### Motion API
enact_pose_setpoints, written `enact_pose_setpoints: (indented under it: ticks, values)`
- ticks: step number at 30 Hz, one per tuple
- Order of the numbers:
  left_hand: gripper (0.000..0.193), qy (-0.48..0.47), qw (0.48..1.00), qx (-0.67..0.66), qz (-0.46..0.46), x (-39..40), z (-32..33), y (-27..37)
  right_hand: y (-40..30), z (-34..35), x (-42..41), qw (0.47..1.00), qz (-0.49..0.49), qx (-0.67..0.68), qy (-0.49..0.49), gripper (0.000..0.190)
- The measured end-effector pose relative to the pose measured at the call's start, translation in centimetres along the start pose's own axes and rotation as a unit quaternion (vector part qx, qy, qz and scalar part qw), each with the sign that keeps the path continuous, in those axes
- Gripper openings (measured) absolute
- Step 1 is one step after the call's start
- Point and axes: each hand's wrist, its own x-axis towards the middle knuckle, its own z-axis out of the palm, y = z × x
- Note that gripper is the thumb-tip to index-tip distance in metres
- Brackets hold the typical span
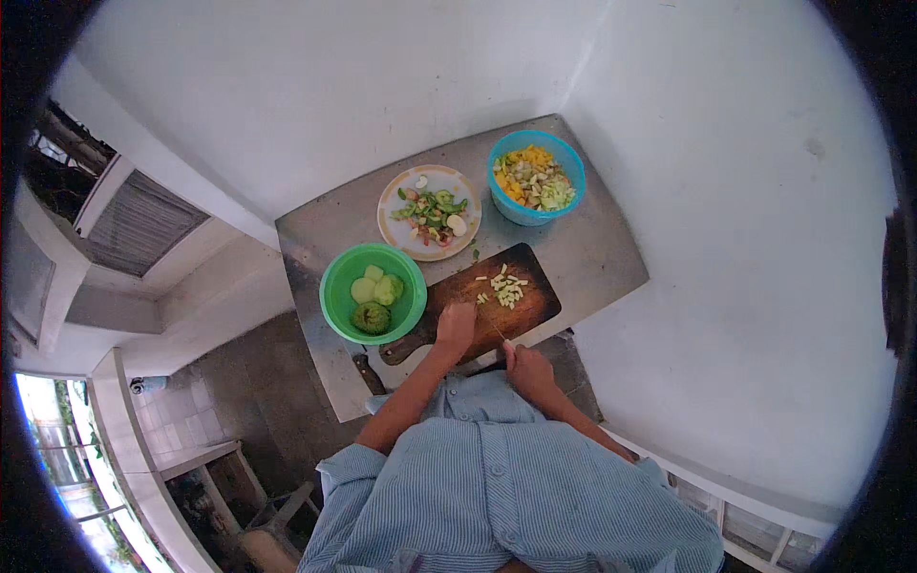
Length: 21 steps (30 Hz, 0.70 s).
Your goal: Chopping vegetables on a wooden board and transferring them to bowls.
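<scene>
A wooden cutting board [534,311] with a handle lies at a slant before me on the metal-topped table. My right hand [530,371] grips a knife [496,326], whose thin blade points up and left over the board. My left hand [456,328] rests on the board just left of the blade, fingers curled down; whatever may be under them is hidden. Pale green vegetable pieces [507,289], cut into short sticks, are scattered on the board beyond the blade.
Left of the board stands a green bowl [332,292] with peeled vegetable pieces and a bumpy green chayote-like one [370,318]. A plate [391,233] carries trimmings. A blue bowl [531,217] holds diced vegetables. Another knife [368,374] lies near the front edge. White walls [716,236] border the table.
</scene>
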Motion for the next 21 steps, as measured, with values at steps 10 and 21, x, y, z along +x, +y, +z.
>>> enact_pose_setpoints:
  ticks: [10,21]
  values:
    - [0.024,0.025,0.999,-0.045,0.000,-0.7,-0.5,-0.1,2.2,1.6,1.3,0.996,0.003,0.089,-0.024,0.043]
    - [0.022,-0.018,0.997,-0.014,-0.071,0.1,0.3,-0.2,-0.9,-1.2,0.0,0.999,0.004,-0.025,-0.024,0.044]
